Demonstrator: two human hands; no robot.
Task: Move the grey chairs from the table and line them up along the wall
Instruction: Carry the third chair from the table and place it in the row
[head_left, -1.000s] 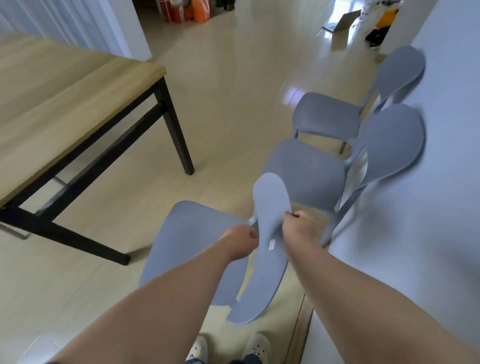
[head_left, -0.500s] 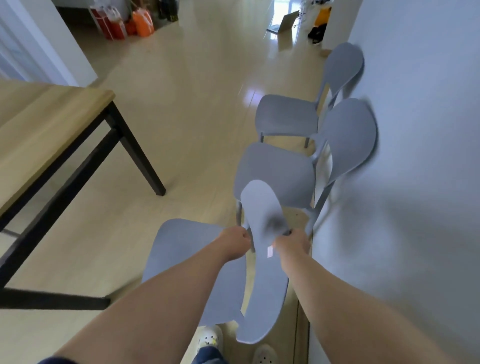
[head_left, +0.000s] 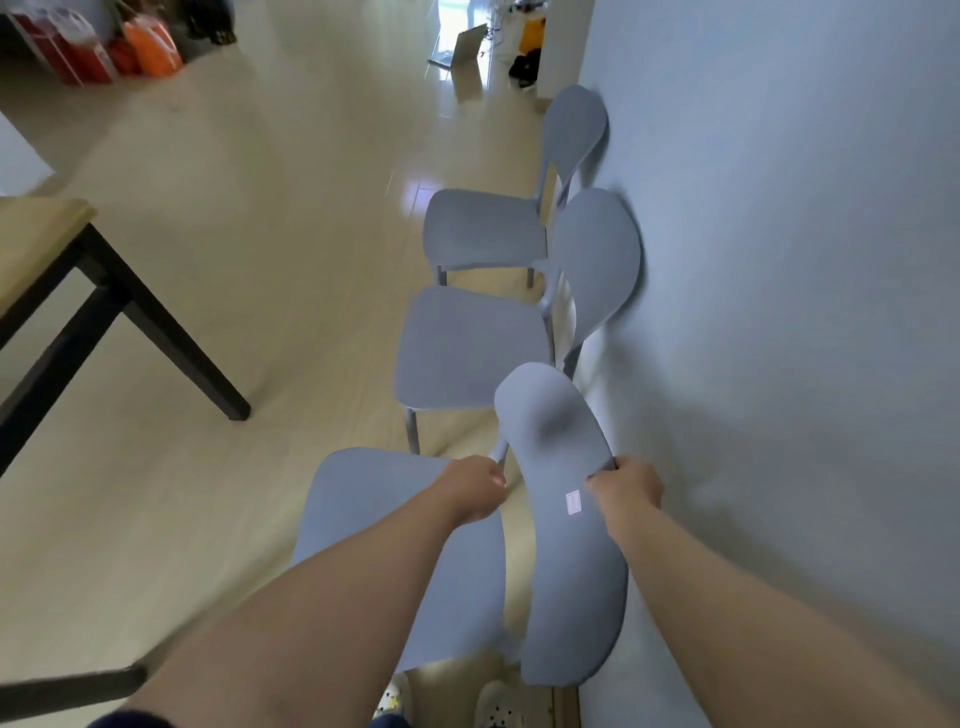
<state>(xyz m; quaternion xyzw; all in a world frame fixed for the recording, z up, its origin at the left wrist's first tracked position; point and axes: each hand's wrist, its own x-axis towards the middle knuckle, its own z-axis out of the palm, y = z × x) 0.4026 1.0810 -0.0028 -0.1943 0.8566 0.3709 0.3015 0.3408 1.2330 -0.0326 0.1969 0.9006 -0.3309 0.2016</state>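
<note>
Pale glossy floorboards (head_left: 291, 218) run down a long room, with a plain blue-grey wall (head_left: 779, 260) on the right and the corner of a wood-topped table on black metal legs (head_left: 104, 280) at the left. Two grey moulded-plastic chairs stand along the wall already: the far chair (head_left: 483, 234) and the middle chair (head_left: 467, 348), both with backrests close against the wall.

A third grey plastic chair (head_left: 561, 545) sits nearest the person, its seat out toward the room and its curved backrest near the wall, just beside the middle chair. The left hand (head_left: 475, 491) is closed in a fist at the backrest's left edge or upright; the right hand (head_left: 626, 486) is curled round the backrest's right edge, fingers wrapped behind.

As a one-piece plastic shell on thin legs, it looks light and stiff, easy to lift or drag with two hands. The smooth backrest could slip, so gripping both edges at its narrow waist seems the sound hold. Whether its legs touch the floor cannot be told.
</note>
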